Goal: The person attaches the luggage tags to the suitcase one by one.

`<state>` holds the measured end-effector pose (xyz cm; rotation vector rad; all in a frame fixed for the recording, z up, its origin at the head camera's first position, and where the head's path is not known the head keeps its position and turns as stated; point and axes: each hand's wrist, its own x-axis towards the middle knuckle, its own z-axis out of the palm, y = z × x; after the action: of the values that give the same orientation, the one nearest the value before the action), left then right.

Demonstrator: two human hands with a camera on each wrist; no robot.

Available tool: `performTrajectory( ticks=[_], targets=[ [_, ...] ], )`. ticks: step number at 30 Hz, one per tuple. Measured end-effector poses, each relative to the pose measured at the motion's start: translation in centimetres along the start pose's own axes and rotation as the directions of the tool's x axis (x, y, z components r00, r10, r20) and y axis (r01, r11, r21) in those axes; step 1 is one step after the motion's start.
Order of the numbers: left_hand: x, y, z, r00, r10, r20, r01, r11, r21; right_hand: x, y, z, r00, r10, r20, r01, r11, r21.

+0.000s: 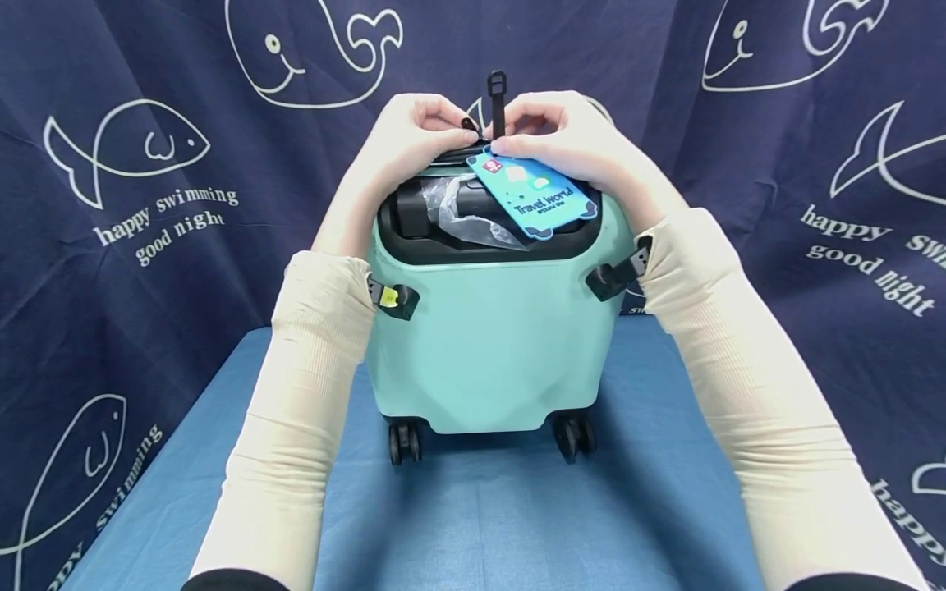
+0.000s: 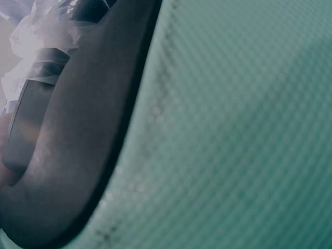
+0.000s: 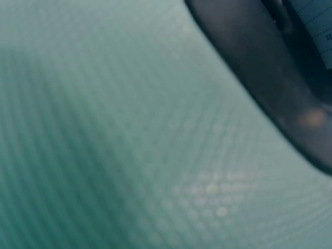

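A mint-green suitcase (image 1: 491, 345) stands upright with a dark handle recess (image 1: 488, 253) in its top. Over this recess hangs a blue luggage tag (image 1: 547, 209) printed "Travel World". My right hand (image 1: 572, 135) pinches the black strap (image 1: 497, 107) just above the tag, and the strap's buckle end sticks up. Across from it, my left hand (image 1: 417, 135) pinches a small dark piece at the suitcase handle, apparently the strap's other end. Clear plastic wrap (image 1: 461, 209) covers part of the handle. Both wrist views show mainly the suitcase shell (image 2: 228, 124) close up.
Two black wheel pairs (image 1: 405, 442) show under the suitcase, on a blue cloth-covered table (image 1: 473, 517). Behind hangs a navy curtain (image 1: 177, 312) with white fish and whale drawings. Small black cameras sit at both wrists, close to the suitcase front.
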<state>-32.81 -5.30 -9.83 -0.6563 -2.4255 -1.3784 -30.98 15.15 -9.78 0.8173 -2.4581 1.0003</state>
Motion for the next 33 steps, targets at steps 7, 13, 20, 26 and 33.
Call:
performTrajectory(
  ticks=[7, 13, 20, 26, 33],
  targets=[
    [-0.07, -0.09, 0.09, 0.999, 0.028, 0.015, -0.028, 0.999, -0.027, -0.02, -0.02, 0.05, 1.000, 0.010, -0.006, -0.009, 0.996, 0.085],
    [-0.28, -0.10, 0.01, 1.000, 0.023, 0.012, -0.023, 1.000, -0.010, -0.11, -0.15, 0.03, 0.999, 0.053, -0.001, -0.053, 0.995, 0.083],
    [-0.33, 0.13, 0.08, 1.000, 0.004, 0.018, -0.003, 0.999, -0.039, -0.17, -0.19, 0.12, 0.999, 0.030, -0.016, -0.028, 0.992, 0.127],
    [-0.21, 0.02, 0.17, 1.000, 0.018, 0.015, -0.016, 0.991, -0.135, -0.21, 0.10, 0.23, 0.998, -0.031, -0.053, 0.043, 0.968, 0.248],
    [-0.33, -0.04, -0.06, 0.997, 0.067, 0.038, -0.063, 0.993, -0.104, -0.26, 0.25, 0.14, 0.997, -0.014, -0.072, 0.037, 0.939, 0.342]
  ],
)
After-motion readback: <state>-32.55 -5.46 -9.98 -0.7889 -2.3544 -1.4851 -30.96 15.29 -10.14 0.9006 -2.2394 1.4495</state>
